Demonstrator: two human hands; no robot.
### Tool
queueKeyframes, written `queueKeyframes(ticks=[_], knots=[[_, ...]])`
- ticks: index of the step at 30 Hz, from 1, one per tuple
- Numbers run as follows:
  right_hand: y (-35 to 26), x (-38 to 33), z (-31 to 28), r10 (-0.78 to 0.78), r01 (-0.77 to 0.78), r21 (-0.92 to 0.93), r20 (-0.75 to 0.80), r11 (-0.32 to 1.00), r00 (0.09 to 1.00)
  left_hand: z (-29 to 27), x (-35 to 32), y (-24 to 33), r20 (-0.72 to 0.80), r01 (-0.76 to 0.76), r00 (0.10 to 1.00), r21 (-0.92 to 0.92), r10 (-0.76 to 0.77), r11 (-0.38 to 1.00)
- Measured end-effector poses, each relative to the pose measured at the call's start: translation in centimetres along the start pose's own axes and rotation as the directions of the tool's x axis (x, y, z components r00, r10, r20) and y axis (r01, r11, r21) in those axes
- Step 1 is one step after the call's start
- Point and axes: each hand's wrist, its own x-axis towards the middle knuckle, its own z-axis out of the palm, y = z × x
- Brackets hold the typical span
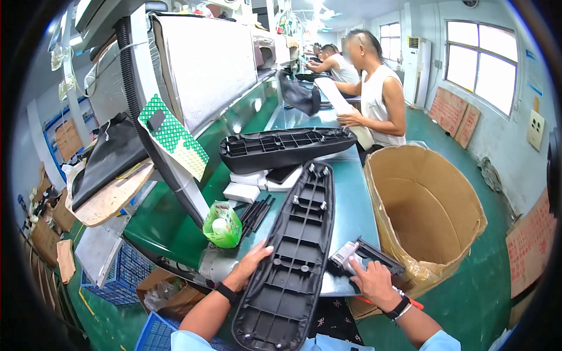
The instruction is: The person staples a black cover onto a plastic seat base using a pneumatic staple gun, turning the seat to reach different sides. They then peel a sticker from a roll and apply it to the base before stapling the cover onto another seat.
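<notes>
A long black seat (287,257) lies with its ribbed plastic underside up, its near end toward my body. Black cover material wraps over its rim. My left hand (249,266) grips its left edge, with some fingers hidden by the side. To the right of the seat, a staple gun (374,256) with a silver body and a long black part lies on the bench. My right hand (374,284) is over it, fingers stretched out and touching or nearly touching it. A second black seat (287,146), also underside up, lies crosswise beyond the first.
On the green bench (350,205) are white boxes (242,192), a dark phone-like slab (284,174), black rods (256,215) and a green bag (222,225). A large cardboard box (427,199) stands at the right. A co-worker (380,93) holds a white panel farther along.
</notes>
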Motion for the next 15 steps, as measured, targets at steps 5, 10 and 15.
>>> queueKeyframes(ticks=[5, 10, 15], knots=[[0.0, -1.1, -4.1, -0.095, 0.092, 0.04, 0.074, 0.995, 0.993, 0.5, -3.8, 5.3, 0.067, -0.165, 0.986, 0.518, 0.153, 0.839], [-2.1, 0.3, -15.3, -0.25, 0.154, 0.23, 0.482, 0.961, 0.84, -0.8, -10.7, 12.7, -0.08, -0.381, 0.914, 0.169, 0.398, 0.909], [-3.6, 6.3, -21.0, -0.531, 0.064, 0.827, 0.297, 0.559, 0.794, -3.4, -8.3, 16.8, -0.475, -0.749, 0.35, 0.376, 0.807, 0.546]])
